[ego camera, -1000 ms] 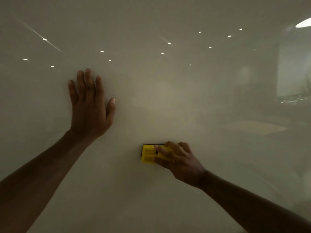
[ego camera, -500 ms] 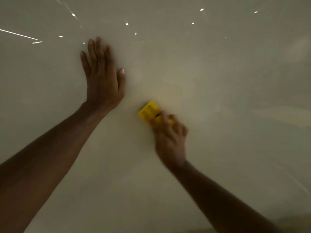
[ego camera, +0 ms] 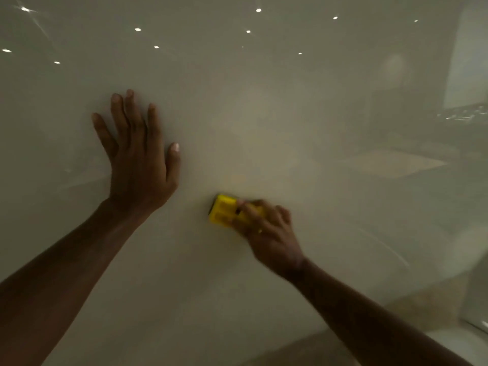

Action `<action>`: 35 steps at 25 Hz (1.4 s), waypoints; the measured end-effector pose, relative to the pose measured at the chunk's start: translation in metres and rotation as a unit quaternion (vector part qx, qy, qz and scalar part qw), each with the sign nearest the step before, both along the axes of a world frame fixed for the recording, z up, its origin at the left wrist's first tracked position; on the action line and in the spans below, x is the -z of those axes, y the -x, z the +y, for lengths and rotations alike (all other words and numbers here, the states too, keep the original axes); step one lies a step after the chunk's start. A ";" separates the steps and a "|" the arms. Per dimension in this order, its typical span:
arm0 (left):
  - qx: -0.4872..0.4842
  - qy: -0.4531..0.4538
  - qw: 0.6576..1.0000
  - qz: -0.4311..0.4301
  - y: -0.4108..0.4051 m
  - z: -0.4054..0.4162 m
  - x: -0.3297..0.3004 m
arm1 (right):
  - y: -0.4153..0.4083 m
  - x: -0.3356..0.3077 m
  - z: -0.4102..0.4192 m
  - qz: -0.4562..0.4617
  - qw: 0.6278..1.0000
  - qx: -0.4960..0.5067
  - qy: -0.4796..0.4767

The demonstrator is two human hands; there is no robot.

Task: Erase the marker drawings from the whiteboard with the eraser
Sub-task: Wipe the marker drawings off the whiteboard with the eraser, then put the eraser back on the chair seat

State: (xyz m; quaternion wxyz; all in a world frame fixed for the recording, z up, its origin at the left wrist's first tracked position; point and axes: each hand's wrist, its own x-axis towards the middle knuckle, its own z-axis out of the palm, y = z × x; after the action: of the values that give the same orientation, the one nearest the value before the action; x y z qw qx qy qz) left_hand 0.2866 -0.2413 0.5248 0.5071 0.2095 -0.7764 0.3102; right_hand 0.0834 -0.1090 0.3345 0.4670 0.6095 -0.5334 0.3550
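A person works a yellow eraser (ego camera: 224, 210) across a glossy whiteboard (ego camera: 264, 122), seen from a head-worn camera in dim light. The right hand (ego camera: 266, 233) is closed over the eraser's right end, its fingers (ego camera: 247, 208) curled across the top edge and back, leaving the left half of the yellow body bare; the thumb side of the grip is hidden. The eraser lies flat against the board, low and just right of centre, a dark strip along its left edge probably the felt. The left hand (ego camera: 137, 159) is spread open and pressed flat on the board up and to the left, apart from the eraser, holding nothing and seemingly bracing the body.

No marker drawings can be made out on the visible surface, which shows only reflections of ceiling lights (ego camera: 137, 29) and a room; whether faint marks remain is impossible to tell in this light, so the wiping looks to be at or near its end here.

The eraser appears to be a light, rigid plastic block with a soft pad underneath. It should slide easily on the slick board, so it wants steady, even pressure through the back rather than a pinch at one end. A grip nearer the middle of the block would likely keep the pad flat and stop it tipping or skating away.
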 end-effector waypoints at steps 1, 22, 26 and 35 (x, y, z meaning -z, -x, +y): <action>0.011 -0.008 1.000 -0.008 0.015 0.008 0.008 | 0.021 -0.006 0.012 -0.042 0.998 0.031 0.034; 0.295 -0.248 0.845 -0.371 0.313 0.241 0.360 | 0.168 0.276 0.339 -0.472 0.769 0.351 -0.252; 0.285 -0.304 0.784 -0.460 0.324 0.268 0.426 | 0.155 0.320 0.359 -0.506 0.707 0.374 -0.324; 0.203 -0.354 0.682 -0.607 0.304 0.282 0.517 | 0.124 0.373 0.349 -0.544 0.595 0.355 -0.473</action>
State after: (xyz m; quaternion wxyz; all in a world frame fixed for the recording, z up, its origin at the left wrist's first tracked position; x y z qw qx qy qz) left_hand -0.0177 0.0403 0.0079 -0.1363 -0.0233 -0.9896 -0.0386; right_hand -0.0407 0.2399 -0.0388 -0.1750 0.2008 -0.9558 0.1247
